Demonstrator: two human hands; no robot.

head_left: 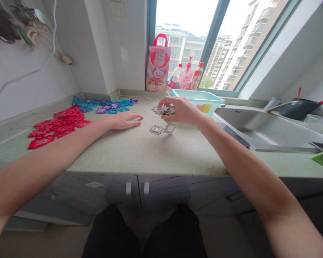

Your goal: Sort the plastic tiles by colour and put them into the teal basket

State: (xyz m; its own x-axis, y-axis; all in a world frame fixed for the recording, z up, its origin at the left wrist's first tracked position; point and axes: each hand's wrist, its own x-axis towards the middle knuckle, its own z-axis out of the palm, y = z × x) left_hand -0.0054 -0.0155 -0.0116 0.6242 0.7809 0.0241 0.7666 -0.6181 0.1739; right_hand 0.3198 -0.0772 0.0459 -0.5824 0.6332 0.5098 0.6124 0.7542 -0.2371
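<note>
Several grey interlocking puzzle pieces [158, 109] are gripped in my right hand [181, 110], held above the counter. Two more grey pieces [156, 129] show just below that hand; whether they rest on the counter or hang from it I cannot tell. My left hand [126, 120] lies flat on the counter, fingers stretched toward the right, holding nothing. Beyond its wrist are blue puzzle pieces [123, 103] mixed with purple puzzle pieces [107, 108]. A heap of red puzzle pieces [59, 125] spreads out left of my left forearm.
A turquoise plastic basin [191, 95] stands behind my right hand. To the right is a steel sink [247, 123], with a dark flat object [231, 134] at its near left edge. A pink bag [158, 68] and several bottles [185, 75] line the windowsill.
</note>
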